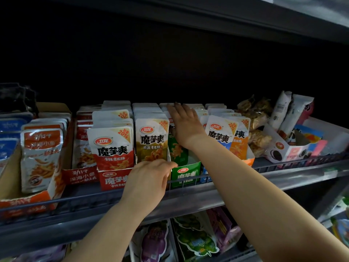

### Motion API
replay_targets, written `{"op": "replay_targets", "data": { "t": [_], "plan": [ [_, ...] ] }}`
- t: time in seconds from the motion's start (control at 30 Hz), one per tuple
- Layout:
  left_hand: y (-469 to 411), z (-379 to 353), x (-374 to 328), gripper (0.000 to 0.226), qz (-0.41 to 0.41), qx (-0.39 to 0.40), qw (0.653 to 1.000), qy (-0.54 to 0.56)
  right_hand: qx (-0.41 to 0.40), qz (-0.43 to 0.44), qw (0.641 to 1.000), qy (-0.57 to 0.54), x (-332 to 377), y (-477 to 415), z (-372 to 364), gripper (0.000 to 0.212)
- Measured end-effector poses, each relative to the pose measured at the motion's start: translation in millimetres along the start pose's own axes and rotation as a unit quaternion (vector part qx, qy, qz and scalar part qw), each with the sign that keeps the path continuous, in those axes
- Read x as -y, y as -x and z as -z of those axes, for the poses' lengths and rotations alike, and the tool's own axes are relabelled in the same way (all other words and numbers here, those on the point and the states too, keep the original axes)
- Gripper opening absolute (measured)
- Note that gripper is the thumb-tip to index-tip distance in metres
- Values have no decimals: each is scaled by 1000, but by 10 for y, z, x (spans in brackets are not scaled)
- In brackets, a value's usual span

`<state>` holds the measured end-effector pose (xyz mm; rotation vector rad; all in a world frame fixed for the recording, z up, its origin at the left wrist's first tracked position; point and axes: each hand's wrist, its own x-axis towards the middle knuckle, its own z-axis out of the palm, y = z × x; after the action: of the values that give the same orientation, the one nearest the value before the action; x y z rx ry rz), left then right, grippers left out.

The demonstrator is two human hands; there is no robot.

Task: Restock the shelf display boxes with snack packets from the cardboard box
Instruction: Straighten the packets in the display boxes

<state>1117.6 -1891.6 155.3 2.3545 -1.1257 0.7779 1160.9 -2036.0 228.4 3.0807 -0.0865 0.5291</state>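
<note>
Dark shelf (226, 192), right hand (186, 125) fingers straight atop green packets (177, 151), left hand (148, 184) fingers loose beside green box (186, 175)

One wide-angle view, from the person's head, faces the shelf (306, 175) almost square-on and tilts slightly down. It sits close: the left hand (147, 182) and right hand (186, 127) reach the packets (151, 140) at mid-frame. The shelf above (207, 17) spans the top edge; goods below (194, 241) show along the bottom edge.

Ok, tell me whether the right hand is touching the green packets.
Touching. The head view shows the right hand laid flat on the tops of the green packets, with no gap showing between them.
</note>
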Motion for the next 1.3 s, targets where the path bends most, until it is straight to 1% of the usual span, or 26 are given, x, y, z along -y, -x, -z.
{"op": "replay_targets", "data": {
  "t": [0.1, 0.2, 0.33, 0.4, 0.43, 0.47, 0.53, 0.57, 0.6, 0.63, 0.7, 0.73, 0.8, 0.83, 0.9, 0.97, 1.07, 1.13, 1.23, 1.3],
  "plan": [
    [5, -10, 6, 45, -6, -11, 1000, -2, 5, 2, 1000, -5, 1, 12, -6, 67],
    [-5, -2, 0, 45, -8, -12, 1000, -3, -12, 18, 1000, -18, -44, 63, 26, 67],
    [-5, -19, 7, 34, -13, -23, 1000, -5, -37, 45, 997, -54, -110, 230, 151, 65],
    [-13, -17, -8, 24, -8, -15, 1000, -19, -75, 71, 991, -84, -128, 361, 250, 59],
    [-21, -8, -10, 23, 2, 1, 1000, -27, -101, 74, 987, -104, -148, 427, 302, 54],
    [-26, 5, -21, 24, 11, 22, 999, -33, -126, 63, 982, -128, -193, 498, 359, 47],
    [-24, -4, -30, 23, 23, 34, 997, -61, -155, 12, 970, -189, -323, 656, 473, 35],
    [-24, -10, -46, 23, 26, 31, 997, -69, -144, -16, 964, -223, -397, 732, 516, 31],
    [-31, -17, -81, 27, 28, 21, 997, -72, -108, -41, 964, -240, -476, 799, 548, 28],
    [-39, -33, -130, 34, 28, 13, 997, -76, -53, -59, 968, -240, -542, 849, 570, 29],
    [-101, 1, -301, 38, 5, 3, 996, -91, 64, -73, 969, -225, -639, 903, 554, 35],
    [-141, 4, -403, 39, -14, 14, 996, -89, 107, -75, 967, -217, -666, 907, 529, 36],
    [-239, -17, -595, 44, -29, 74, 996, -44, 154, -72, 969, -179, -695, 865, 491, 34],
    [-288, -55, -645, 48, -27, 89, 996, -20, 164, -66, 972, -152, -700, 828, 471, 33],
    [-366, -174, -652, 54, -18, 124, 992, -9, 175, -48, 979, -96, -698, 746, 423, 28],
    [-411, -260, -633, 52, -16, 164, 986, -18, 190, -34, 980, -39, -680, 668, 366, 25],
    [-425, -270, -600, 46, -9, 167, 986, 2, 208, -23, 977, 27, -633, 602, 317, 25],
    [-416, -270, -588, 47, -11, 166, 986, 7, 218, -4, 974, 68, -608, 592, 309, 27],
    [-411, -283, -560, 48, -16, 165, 986, 19, 206, 41, 969, 133, -605, 610, 293, 27],
    [-403, -275, -528, 47, -14, 165, 986, 29, 203, 57, 968, 134, -619, 624, 286, 29]
  ]
}}
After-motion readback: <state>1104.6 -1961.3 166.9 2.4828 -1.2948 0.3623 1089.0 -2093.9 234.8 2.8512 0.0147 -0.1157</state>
